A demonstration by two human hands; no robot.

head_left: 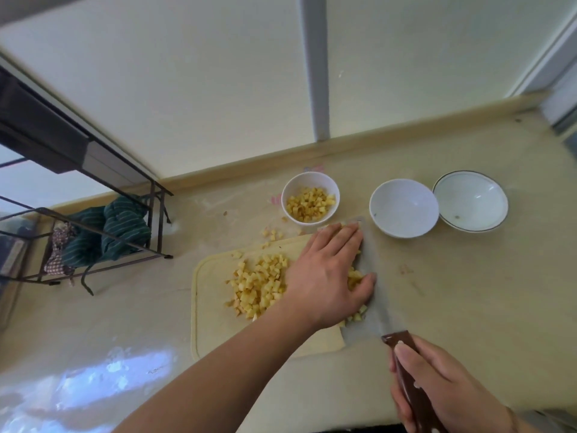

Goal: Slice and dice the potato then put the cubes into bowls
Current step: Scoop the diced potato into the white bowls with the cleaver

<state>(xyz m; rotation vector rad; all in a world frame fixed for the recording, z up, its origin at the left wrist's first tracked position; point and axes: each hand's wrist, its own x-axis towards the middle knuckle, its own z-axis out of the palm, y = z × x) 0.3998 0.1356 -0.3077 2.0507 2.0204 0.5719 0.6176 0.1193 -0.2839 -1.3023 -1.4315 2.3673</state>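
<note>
The potato cubes [265,284] lie heaped mid cutting board [212,323]; small, light and probably damp, they are best scooped between palm and blade, not pinched. The left hand [327,273] presses flat-fingered on cubes against the blurred knife [379,295], whose handle the right hand [443,389] grips at five o'clock. At twelve o'clock sits a filled bowl [310,198], with empty bowls [404,207] at one; cubes under the palm are hidden.

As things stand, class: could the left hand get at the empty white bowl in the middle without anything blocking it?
Probably yes. The left hand lies flat on potato cubes against the knife blade, and the middle bowl stands just beyond, with only bare counter between. The blade is low, so the hand would pass over it.
</note>
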